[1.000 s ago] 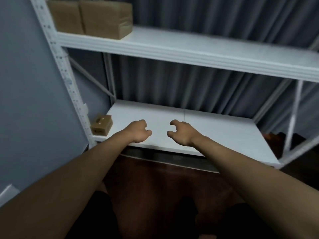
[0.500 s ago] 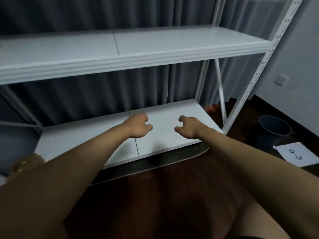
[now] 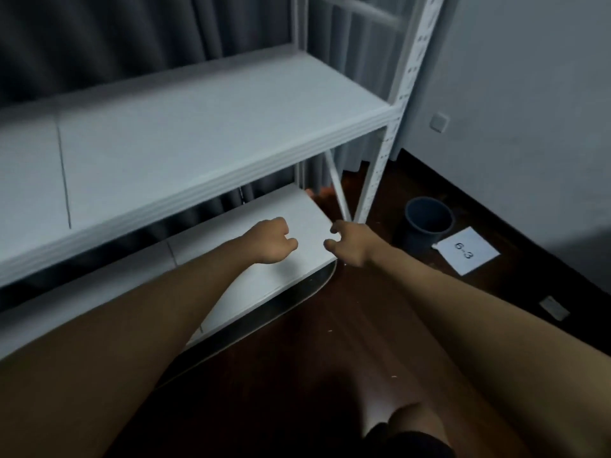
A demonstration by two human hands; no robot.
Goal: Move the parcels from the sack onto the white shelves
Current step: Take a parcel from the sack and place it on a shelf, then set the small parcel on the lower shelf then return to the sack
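Both arms reach forward over the dark wooden floor [image 3: 297, 352] toward the right end of the white shelves [image 3: 205, 127]. The left hand [image 3: 269, 241] hangs above the lower shelf board [image 3: 291, 209] with its fingers curled into a loose fist around nothing. The right hand [image 3: 352, 244] hovers just past that board's right front corner, its fingers loosely bent and apart, also holding nothing. The two hands are near each other without touching. Neither parcels nor the sack show in this view, and both shelf boards in sight carry nothing. To the right of the shelf post, a dark bucket [image 3: 428, 223] stands on the floor, and just beside it lies a white paper sheet [image 3: 466, 251] marked "6-3". A grey curtain [image 3: 99, 38] hangs behind the shelves.
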